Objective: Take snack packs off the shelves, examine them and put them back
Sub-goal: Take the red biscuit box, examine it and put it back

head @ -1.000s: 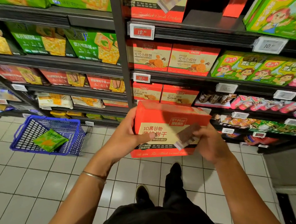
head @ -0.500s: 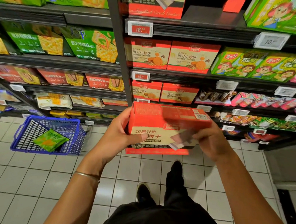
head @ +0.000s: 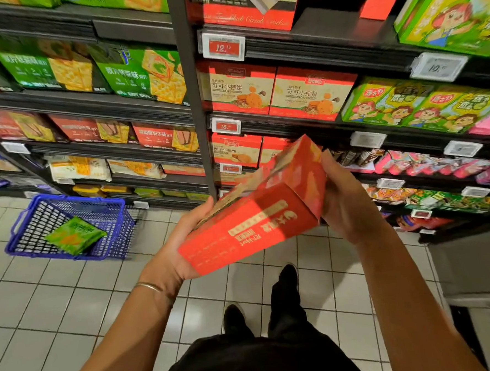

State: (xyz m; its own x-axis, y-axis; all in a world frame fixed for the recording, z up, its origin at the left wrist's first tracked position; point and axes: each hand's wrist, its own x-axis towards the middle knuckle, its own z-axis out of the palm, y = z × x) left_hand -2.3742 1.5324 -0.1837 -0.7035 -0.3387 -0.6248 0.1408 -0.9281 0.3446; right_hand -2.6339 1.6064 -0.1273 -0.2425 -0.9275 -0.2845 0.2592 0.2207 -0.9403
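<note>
I hold a red biscuit box point(head: 257, 216) between both hands in front of the shelves, tilted with its right end raised and a long red side panel with gold print facing me. My left hand point(head: 173, 252) cups its lower left end from underneath, fingers behind the box. My right hand point(head: 345, 196) grips the raised right end, with its fingers hidden behind the box. The picture is blurred by motion. More red boxes of the same brand point(head: 236, 150) stand on the dark shelves point(head: 297, 129) just behind it.
A blue shopping basket point(head: 117, 221) holding a green snack pack point(head: 74, 234) sits on the tiled floor at the left. Green cracker packs point(head: 142, 74) fill the left shelves, cartoon-printed green boxes point(head: 416, 103) the right. A dark upright post point(head: 195, 102) divides the shelving. My shoes show below.
The box has been turned and tilted: its front face with the biscuit picture no longer faces me, a side panel does. Its right end has risen, and my left hand has slipped underneath.
</note>
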